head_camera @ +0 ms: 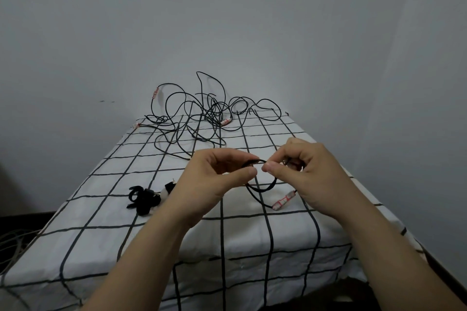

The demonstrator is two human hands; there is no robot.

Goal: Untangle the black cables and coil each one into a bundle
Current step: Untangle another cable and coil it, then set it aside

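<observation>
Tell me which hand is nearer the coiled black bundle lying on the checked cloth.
Left. The left hand is just right of the coiled bundle; the right hand is farther right. Both pinch a cable loop.

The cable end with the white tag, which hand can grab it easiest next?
Probably the right hand: the tagged end is right beside it, while the left hand pinches the coil farther off.

We get one view only: head-worn, wide-angle, looking forward and down along the checked tablecloth [101, 212] toward the grey wall [227, 20]. Left hand [212, 179], right hand [305, 174] and the black cable [262, 190] sit close, mid-frame.
</observation>
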